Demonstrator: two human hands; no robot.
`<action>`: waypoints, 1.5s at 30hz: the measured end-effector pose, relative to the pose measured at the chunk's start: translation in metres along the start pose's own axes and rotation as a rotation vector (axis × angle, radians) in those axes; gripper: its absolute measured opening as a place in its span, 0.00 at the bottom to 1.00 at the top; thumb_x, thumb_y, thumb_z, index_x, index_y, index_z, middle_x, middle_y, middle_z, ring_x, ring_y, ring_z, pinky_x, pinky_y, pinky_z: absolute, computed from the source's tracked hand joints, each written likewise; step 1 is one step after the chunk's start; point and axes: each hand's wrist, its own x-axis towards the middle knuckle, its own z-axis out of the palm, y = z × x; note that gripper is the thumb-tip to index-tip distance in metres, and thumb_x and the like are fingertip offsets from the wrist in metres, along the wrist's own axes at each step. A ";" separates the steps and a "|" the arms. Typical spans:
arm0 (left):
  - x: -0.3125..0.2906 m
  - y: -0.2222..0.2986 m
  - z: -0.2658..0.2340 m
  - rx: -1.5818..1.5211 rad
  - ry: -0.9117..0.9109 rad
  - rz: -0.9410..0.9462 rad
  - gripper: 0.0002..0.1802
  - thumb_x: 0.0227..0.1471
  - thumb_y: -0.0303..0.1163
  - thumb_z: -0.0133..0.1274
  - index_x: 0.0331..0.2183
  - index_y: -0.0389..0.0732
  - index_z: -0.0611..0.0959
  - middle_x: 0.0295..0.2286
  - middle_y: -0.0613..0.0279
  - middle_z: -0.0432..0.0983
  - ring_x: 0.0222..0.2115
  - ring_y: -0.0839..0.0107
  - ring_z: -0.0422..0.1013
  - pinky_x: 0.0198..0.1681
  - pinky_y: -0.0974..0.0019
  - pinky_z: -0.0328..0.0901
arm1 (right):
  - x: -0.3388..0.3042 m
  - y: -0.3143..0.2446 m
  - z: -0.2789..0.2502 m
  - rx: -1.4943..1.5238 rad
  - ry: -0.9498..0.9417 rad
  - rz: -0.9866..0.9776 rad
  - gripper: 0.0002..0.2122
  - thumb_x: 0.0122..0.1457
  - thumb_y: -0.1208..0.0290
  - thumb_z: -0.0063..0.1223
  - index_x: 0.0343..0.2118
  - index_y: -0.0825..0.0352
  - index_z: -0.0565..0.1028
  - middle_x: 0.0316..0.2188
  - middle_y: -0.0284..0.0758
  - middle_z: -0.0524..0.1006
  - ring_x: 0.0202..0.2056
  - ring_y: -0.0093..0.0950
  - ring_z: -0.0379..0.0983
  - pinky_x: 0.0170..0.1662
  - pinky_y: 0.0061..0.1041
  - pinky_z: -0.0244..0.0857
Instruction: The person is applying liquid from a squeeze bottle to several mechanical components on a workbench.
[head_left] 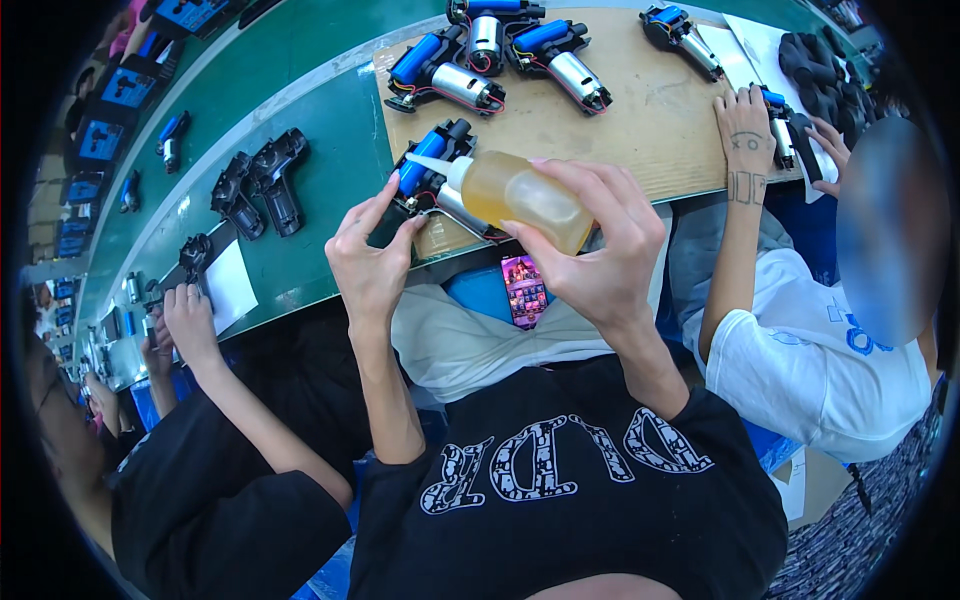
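My right hand (610,235) grips a clear squeeze bottle (525,203) of yellowish liquid, tipped on its side with its white nozzle pointing left. The nozzle lies over an open black housing (412,178) fitted with a blue cylinder and a silver motor, at the front left of the cardboard. My left hand (368,260) holds that housing's near left edge between thumb and fingers. The bottle hides part of the motor. Whether the nozzle tip touches the housing, I cannot tell.
Several similar motor assemblies (565,65) lie along the far side of the cardboard (640,125). Black shell halves (278,180) rest on the green table (335,120) at left. A lit phone (524,290) lies below the table edge. Co-workers' hands (748,130) work on either side.
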 end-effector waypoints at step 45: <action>0.157 0.140 0.176 -0.116 -0.470 0.868 0.27 0.42 0.25 0.58 0.49 0.48 0.84 0.48 0.57 0.80 0.45 0.54 0.77 0.47 0.58 0.72 | -0.046 0.019 -0.105 0.879 0.058 0.412 0.33 0.43 0.80 0.72 0.56 0.76 0.72 0.52 0.44 0.76 0.52 0.30 0.74 0.57 0.28 0.65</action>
